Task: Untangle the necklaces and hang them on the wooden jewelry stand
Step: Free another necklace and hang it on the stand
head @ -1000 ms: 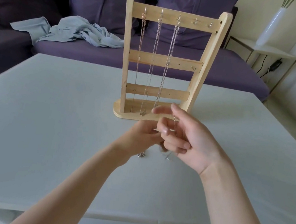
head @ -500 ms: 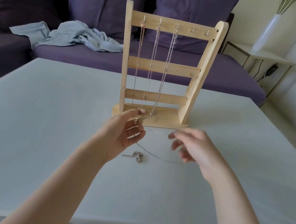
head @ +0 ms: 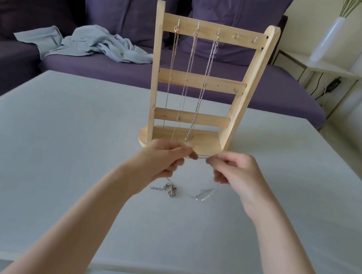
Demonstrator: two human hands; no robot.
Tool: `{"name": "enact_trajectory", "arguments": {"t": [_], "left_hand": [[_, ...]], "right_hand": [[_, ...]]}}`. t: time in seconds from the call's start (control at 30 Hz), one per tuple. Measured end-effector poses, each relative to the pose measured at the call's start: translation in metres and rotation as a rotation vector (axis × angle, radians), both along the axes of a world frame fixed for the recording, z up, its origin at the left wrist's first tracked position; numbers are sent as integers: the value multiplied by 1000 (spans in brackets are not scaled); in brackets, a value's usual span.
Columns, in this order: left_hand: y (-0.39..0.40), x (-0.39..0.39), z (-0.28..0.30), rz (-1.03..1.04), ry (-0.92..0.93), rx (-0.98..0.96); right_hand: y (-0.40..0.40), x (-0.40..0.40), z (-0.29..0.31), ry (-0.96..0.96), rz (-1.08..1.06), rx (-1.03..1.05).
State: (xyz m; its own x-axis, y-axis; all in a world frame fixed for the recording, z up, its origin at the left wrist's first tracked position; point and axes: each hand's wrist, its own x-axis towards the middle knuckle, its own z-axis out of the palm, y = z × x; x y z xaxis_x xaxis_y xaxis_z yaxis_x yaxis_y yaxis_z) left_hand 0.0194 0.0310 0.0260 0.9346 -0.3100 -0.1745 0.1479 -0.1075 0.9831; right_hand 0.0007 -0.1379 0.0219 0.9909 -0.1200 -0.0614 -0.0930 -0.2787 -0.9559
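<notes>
The wooden jewelry stand [head: 237, 87] stands upright mid-table, with three necklaces [head: 186, 83] hanging from the left hooks of its top bar; two hooks at the right are bare. In front of its base, my left hand [head: 161, 162] and my right hand [head: 233, 173] each pinch a thin silver chain [head: 201, 158] stretched taut between them. The rest of that chain droops to the table, where a small tangle with a pendant [head: 170, 189] lies below my hands.
The pale grey table [head: 54, 152] spreads wide on all sides. Behind it is a purple sofa [head: 277, 90] with cushions and a crumpled blue cloth [head: 90, 44]. A side table with a white vase [head: 326, 39] stands at the far right.
My hands were apart half a second ago with the chain slack on the table; now both have risen toward the stand's base and pinch the chain taut between them.
</notes>
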Motion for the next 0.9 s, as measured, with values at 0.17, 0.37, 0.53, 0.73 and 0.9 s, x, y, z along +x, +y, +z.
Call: {"name": "enact_trajectory", "arguments": {"t": [0.17, 0.37, 0.53, 0.73, 0.9], "left_hand": [[15, 9, -1, 212, 8, -152], [14, 10, -5, 225, -4, 20], [7, 9, -8, 170, -30, 102], [5, 12, -16, 77, -83, 349], [-4, 9, -13, 32, -240, 309]], "right_hand": [[-11, 1, -4, -17, -55, -84], [-11, -1, 1, -114, -113, 112], [-6, -2, 1, -119, -78, 41], [-7, -3, 6, -34, 0, 201], [1, -4, 10, -27, 51, 261]]}}
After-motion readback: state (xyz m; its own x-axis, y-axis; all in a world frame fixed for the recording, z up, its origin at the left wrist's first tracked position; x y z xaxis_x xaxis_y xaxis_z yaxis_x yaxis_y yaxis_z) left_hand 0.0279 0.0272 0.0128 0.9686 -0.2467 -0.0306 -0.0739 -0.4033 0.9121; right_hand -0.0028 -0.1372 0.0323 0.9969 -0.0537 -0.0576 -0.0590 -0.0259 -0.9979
